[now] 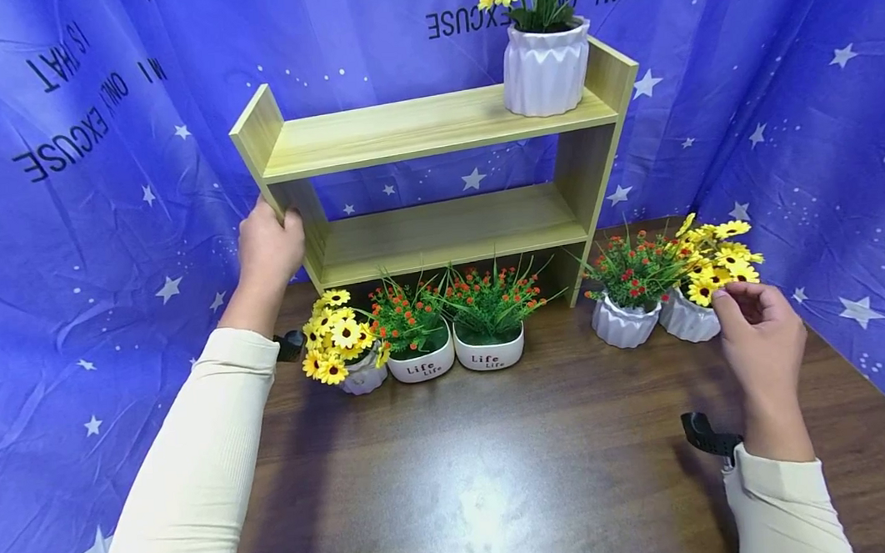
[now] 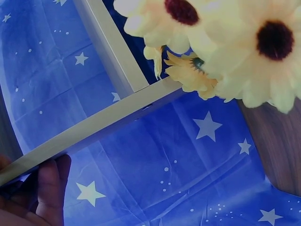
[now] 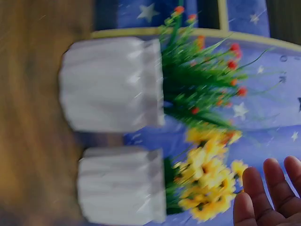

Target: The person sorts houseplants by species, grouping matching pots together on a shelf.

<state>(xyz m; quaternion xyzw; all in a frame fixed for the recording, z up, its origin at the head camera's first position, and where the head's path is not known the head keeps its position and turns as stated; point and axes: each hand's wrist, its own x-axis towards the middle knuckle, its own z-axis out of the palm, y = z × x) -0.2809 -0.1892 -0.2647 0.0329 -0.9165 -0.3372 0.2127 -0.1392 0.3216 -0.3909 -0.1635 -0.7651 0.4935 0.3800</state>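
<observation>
With fingers curled round the left side panel of a light wooden shelf [image 1: 435,131], my left hand [image 1: 270,244] grips it below the upper board. In the left wrist view, thumb and fingers pinch the panel's edge [image 2: 101,115]. My right hand [image 1: 764,335] holds nothing, its fingers loosely bent just in front of a white pot of yellow flowers [image 1: 688,318]. The right wrist view shows its spread fingers beside the yellow blooms [image 3: 207,183]; whether they touch is unclear. To that pot's left stands a white pot with red-flowered greenery [image 1: 623,324].
A yellow-flowered white pot [image 1: 547,69] stands on the shelf's top right. Before the shelf are another yellow-flowered pot [image 1: 363,376] and two "Life" planters [image 1: 421,368] with red blooms. A blue starry curtain [image 1: 148,242] hangs behind the brown table [image 1: 497,457].
</observation>
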